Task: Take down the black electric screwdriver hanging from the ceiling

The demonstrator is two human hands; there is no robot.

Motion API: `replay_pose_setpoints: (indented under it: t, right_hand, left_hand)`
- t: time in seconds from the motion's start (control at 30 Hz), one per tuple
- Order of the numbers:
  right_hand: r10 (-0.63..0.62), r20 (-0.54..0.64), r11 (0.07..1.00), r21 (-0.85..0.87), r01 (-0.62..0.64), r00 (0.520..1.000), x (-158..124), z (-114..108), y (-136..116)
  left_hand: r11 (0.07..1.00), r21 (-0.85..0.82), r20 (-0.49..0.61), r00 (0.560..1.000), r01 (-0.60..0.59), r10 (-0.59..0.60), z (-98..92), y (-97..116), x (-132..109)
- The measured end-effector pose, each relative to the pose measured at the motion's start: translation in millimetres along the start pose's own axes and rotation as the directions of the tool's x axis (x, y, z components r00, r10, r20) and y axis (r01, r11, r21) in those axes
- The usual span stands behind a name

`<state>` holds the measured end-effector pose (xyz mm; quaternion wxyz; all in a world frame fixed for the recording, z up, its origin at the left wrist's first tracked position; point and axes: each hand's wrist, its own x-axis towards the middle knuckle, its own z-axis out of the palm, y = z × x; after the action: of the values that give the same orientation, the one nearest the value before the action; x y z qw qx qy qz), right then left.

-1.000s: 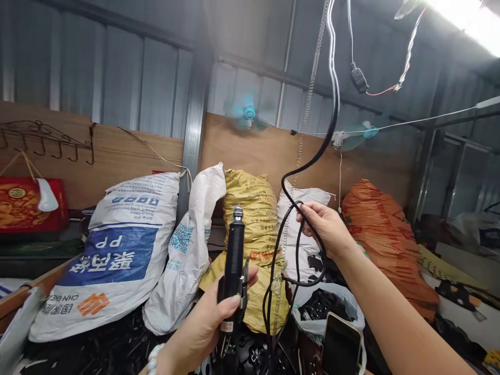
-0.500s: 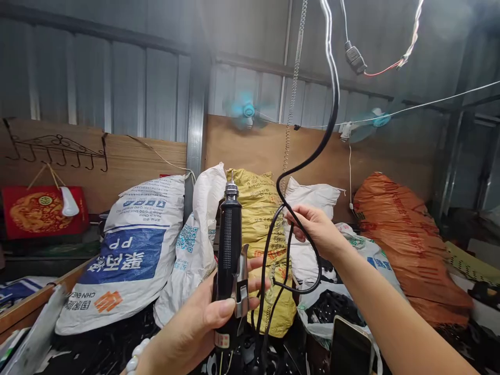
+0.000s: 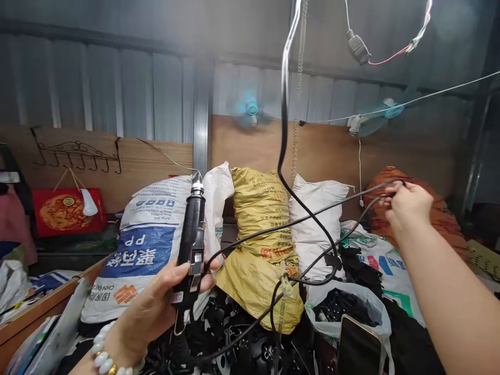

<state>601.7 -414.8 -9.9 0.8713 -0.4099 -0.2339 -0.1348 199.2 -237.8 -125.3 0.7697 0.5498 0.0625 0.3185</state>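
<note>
My left hand grips a black electric screwdriver, held upright with its metal tip pointing up. A black cable runs from the tool's lower end across to my right hand, which pinches it out at the right, over an orange sack. Another stretch of black cable hangs down from above beside a coiled wire and loops low in the middle. A white bead bracelet sits on my left wrist.
Stuffed sacks lean on the plywood wall: white and blue, yellow, white. Black plastic parts pile below, some in a clear bag. A phone stands bottom right. Two small fans spin on the wall.
My right hand has pulled the cable out to the right, stretching it taut. My left hand with the screwdriver has shifted left and lower. The view has tilted slightly.
</note>
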Motion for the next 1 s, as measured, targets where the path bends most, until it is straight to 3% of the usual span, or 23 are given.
replay_pose_setpoints:
  t: [0.07, 0.13, 0.2, 0.27, 0.37, 0.43, 0.5, 0.63, 0.67, 0.7, 0.73, 0.77, 0.83, 0.87, 0.9, 0.93, 0.97, 1.0]
  right_hand:
    - [-0.009, -0.065, 0.998, -0.069, 0.004, 0.998, 10.9, -16.5, 6.3]
    - [0.033, -0.026, 0.987, -0.156, -0.036, 0.999, 13.2, -23.2, 14.7]
    - [0.129, 0.141, 0.964, -0.248, -0.091, 0.982, 5.5, -18.6, 22.5]
    - [0.234, 0.329, 0.934, -0.337, -0.118, 0.915, -10.9, -5.6, 26.3]
    - [0.293, 0.606, 0.913, -0.406, -0.029, 0.739, -43.2, 16.9, 21.8]
    - [0.275, 0.791, 0.921, -0.380, 0.087, 0.546, -63.8, 26.8, 13.6]
    - [0.264, 0.902, 0.934, -0.327, 0.142, 0.341, -81.4, 30.7, 3.7]
    - [0.170, 0.984, 0.985, -0.170, 0.005, 0.049, -106.3, 29.4, -17.1]
    - [0.125, 0.992, 0.991, -0.124, -0.058, 0.006, -109.5, 29.4, -21.3]
    - [0.086, 0.996, 0.988, -0.086, -0.125, -0.004, -111.1, 30.1, -24.4]
    - [0.062, 0.997, 0.980, -0.054, -0.191, 0.041, -110.6, 31.4, -25.9]
    - [0.062, 0.986, 0.968, -0.023, -0.248, 0.152, -108.3, 33.4, -25.3]
    - [0.149, 0.851, 0.943, 0.031, -0.331, 0.503, -99.6, 38.0, -18.1]
    - [0.203, 0.704, 0.941, 0.052, -0.334, 0.681, -94.8, 40.0, -12.1]
    - [0.215, 0.524, 0.958, 0.052, -0.283, 0.824, -91.0, 41.5, -5.5]
    - [0.148, 0.346, 0.987, 0.014, -0.162, 0.927, -89.1, 42.5, 0.9]
    - [-0.006, 0.218, 0.998, -0.058, 0.020, 0.976, -89.9, 43.0, 6.4]
    - [-0.207, 0.179, 0.963, -0.138, 0.233, 0.962, -93.9, 43.2, 10.4]
  left_hand:
    - [0.999, -0.040, -0.041, 0.999, -0.019, 0.018, -6.6, 2.3, 3.4]
    - [0.996, -0.072, -0.135, 0.989, -0.062, 0.052, -5.9, 6.4, 9.0]
    - [0.993, -0.081, -0.259, 0.964, -0.088, 0.064, 1.8, 12.8, 17.2]
    - [0.992, -0.081, -0.323, 0.944, -0.099, 0.068, 13.7, 20.9, 27.1]
    - [0.990, -0.087, -0.301, 0.951, -0.107, 0.076, 32.9, 31.5, 39.3]
    - [0.992, -0.086, -0.278, 0.959, -0.087, 0.059, 44.4, 35.9, 42.5]
    - [0.994, -0.086, -0.238, 0.970, -0.062, 0.040, 55.3, 38.2, 41.7]
    - [0.994, -0.074, -0.162, 0.985, -0.079, 0.066, 77.2, 40.2, 35.7]
    - [0.994, -0.066, -0.144, 0.987, -0.087, 0.077, 82.4, 40.7, 35.1]
    - [0.994, -0.053, -0.121, 0.988, -0.099, 0.092, 87.3, 41.1, 35.3]
    - [0.993, -0.034, -0.097, 0.990, -0.109, 0.106, 91.8, 41.6, 36.1]
    - [0.993, -0.010, -0.084, 0.989, -0.120, 0.118, 95.9, 42.2, 37.5]
    - [0.989, 0.043, -0.095, 0.985, -0.141, 0.144, 103.1, 43.5, 41.2]
    - [0.988, 0.064, -0.108, 0.983, -0.142, 0.149, 106.2, 44.1, 43.0]
    - [0.987, 0.078, -0.127, 0.981, -0.140, 0.149, 109.1, 44.5, 44.5]
    - [0.987, 0.085, -0.144, 0.978, -0.136, 0.148, 111.6, 44.6, 45.6]
    - [0.988, 0.087, -0.156, 0.978, -0.127, 0.140, 113.7, 44.2, 46.3]
    - [0.989, 0.088, -0.156, 0.980, -0.115, 0.128, 115.3, 43.3, 46.7]
